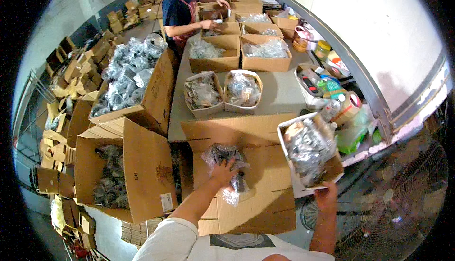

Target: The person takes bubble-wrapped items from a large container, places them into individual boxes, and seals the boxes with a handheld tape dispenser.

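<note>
My left hand [224,172] is over a dark object wrapped in clear plastic [226,153], its fingers curled onto the wrapping. Loose plastic sticks out on both sides of the hand, and the object's exact kind is hidden. Beneath it lies an unfolded cardboard sheet [270,166] with creased flaps. To the right, my right hand [326,196] grips the near edge of a small white-rimmed carton [337,168]. That carton is tilted and holds crumpled clear plastic bags [310,142] with items I cannot make out.
Two small cartons [204,112] of plastic-wrapped items stand ahead on the grey table [279,90], with more boxes [214,64] behind. Large cartons [147,166] of wrapped parts are at left. A co-worker [179,17] stands at far left. A fan [388,194] is at lower right.
</note>
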A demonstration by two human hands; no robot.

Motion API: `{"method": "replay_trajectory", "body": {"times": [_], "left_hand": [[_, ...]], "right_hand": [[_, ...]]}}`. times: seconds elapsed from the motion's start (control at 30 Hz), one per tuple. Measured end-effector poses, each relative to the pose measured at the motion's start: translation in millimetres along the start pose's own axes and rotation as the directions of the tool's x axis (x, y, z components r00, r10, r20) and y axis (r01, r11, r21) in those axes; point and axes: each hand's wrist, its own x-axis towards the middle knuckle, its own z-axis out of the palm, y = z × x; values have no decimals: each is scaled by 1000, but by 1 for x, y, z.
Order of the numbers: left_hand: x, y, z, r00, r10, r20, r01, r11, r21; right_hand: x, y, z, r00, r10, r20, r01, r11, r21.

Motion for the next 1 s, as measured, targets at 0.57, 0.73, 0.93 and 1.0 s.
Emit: {"method": "replay_trajectory", "body": {"times": [0.57, 0.73, 0.93, 1.0], "left_hand": [[-20, 5, -9, 999, 42, -29, -42, 999, 25], [-21, -5, 26, 990, 11, -139, -23, 996, -84], [-24, 36, -26, 903, -106, -416, -49, 938, -344], [-31, 43, -20, 734, -111, -670, -170, 925, -340]], "right_hand": [[-24, 255, 54, 982, -95, -165, 95, 995, -8], [6, 225, 8, 843, -537, -13, 346, 562, -752], [58, 213, -66, 732, -681, 6, 263, 274, -925], [45, 202, -46, 769, -616, 171, 490, 397, -776]]}}
